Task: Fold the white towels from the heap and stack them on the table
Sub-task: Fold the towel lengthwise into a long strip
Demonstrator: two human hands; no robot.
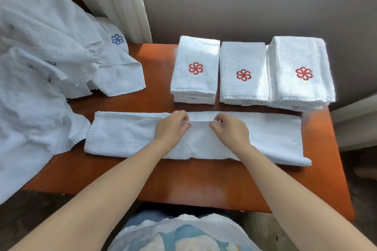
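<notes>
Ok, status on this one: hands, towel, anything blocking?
Left hand and right hand pinch the towel mid-edge. Towel lies long on the table. Three stacks behind, heap at left; nothing blocking.

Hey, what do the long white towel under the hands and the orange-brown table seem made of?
The long white towel: terry cloth, probably cotton; nubby matte pile, hemmed edge. The orange-brown table: smooth semi-gloss wood or laminate; soft sheen, no clear grain.
</notes>
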